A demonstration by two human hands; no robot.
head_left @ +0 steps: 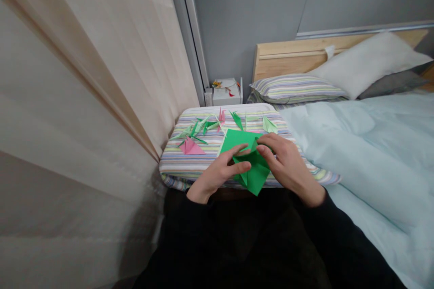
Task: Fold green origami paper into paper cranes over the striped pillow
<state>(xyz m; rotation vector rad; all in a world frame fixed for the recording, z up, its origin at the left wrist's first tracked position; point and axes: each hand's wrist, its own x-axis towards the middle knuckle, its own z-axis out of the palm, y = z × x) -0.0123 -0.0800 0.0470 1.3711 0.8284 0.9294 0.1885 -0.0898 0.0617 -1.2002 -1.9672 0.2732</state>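
A green sheet of origami paper (258, 172), partly folded with raised flaps, is between my two hands above the near edge of the striped cloth surface. My left hand (222, 171) holds its left side, thumb and forefinger somewhat apart around a flap. My right hand (286, 158) pinches its upper right edge between thumb and fingers. Behind it lies a flat green paper square (233, 137), with a pale edge showing at its left. Several folded paper cranes lie beyond, among them a pink crane (191, 146), a green crane (236, 120) and a pale green folded piece (269, 125).
The striped cloth (183, 169) covers a small table. A beige curtain (101, 76) hangs close on the left. At right is a bed with a light blue quilt (366, 131) and a striped pillow (298, 88). A white bedside unit (225, 95) holds small items.
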